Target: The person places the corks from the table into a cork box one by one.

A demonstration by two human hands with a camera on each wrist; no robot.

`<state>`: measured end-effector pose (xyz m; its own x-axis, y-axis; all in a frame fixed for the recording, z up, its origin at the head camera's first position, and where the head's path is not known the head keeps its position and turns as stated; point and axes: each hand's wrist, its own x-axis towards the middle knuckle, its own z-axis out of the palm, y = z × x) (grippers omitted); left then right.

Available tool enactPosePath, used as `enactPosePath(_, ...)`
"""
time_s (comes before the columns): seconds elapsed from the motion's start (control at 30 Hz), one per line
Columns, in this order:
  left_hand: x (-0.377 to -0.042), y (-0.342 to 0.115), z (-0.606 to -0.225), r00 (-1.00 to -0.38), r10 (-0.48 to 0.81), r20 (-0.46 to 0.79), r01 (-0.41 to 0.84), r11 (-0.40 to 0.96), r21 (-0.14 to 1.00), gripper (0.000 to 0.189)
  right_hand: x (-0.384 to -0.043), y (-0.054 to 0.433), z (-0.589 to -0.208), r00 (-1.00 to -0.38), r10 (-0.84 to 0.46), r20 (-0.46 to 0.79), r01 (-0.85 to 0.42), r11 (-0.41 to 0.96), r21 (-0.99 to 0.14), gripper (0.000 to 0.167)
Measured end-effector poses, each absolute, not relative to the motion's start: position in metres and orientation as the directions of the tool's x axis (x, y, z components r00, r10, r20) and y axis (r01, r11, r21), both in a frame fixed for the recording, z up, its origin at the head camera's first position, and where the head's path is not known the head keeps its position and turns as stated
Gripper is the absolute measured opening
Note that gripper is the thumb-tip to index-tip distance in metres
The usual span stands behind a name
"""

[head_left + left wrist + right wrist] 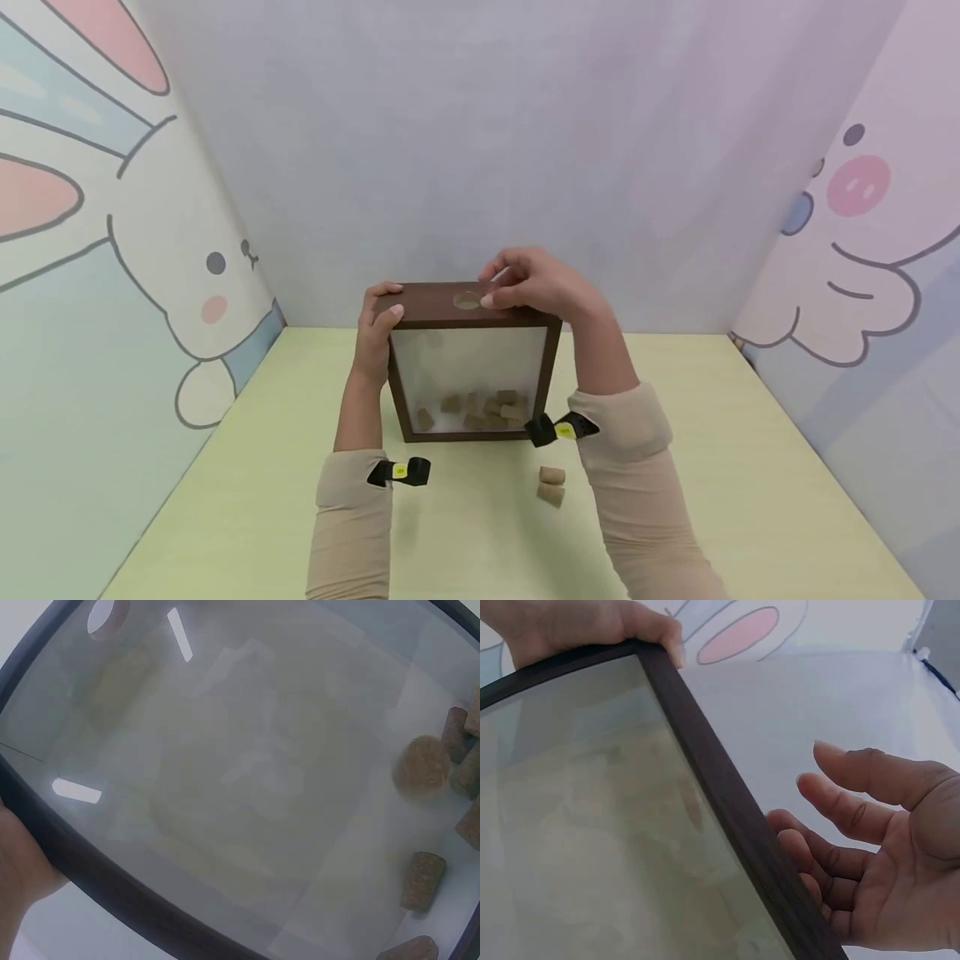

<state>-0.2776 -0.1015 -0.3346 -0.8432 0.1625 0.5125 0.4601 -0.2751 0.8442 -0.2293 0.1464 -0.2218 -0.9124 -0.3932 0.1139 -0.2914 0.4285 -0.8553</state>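
Observation:
A dark brown wooden box (427, 310) with a clear front pane stands upright and has a round hole in its top. My left hand (372, 333) grips its upper left corner, thumb on the top edge. Over the top, beside the hole, my right hand (540, 283) has loosely bent fingers. In the right wrist view, a gap shows between the thumb and index finger of this hand (885, 862), with nothing between them. Several corks (424, 881) lie behind the pane at the bottom; one cork (422, 769) among them looks blurred.
Two loose corks (552, 485) lie side by side on the pale yellow-green table (465, 533), in front of the box and left of my right forearm. A plain pale wall (450, 150) rises behind the box, with cartoon-printed walls on both sides.

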Motion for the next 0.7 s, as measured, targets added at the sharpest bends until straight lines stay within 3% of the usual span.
enactPosePath(0.33,-0.28,-0.098,-0.338,-0.833,0.164,0.529,0.481,-0.261,0.837,0.033,-0.18,0.19,-0.242,-0.818,-0.455,0.351,-0.517,0.316,-0.796,0.031)
enactPosePath(0.7,-0.279,-0.1,-0.337,-0.835,0.157,0.527,0.479,-0.264,0.837,0.032,-0.154,0.219,-0.273,-0.818,-0.45,0.358,-0.537,0.373,-0.757,0.031)
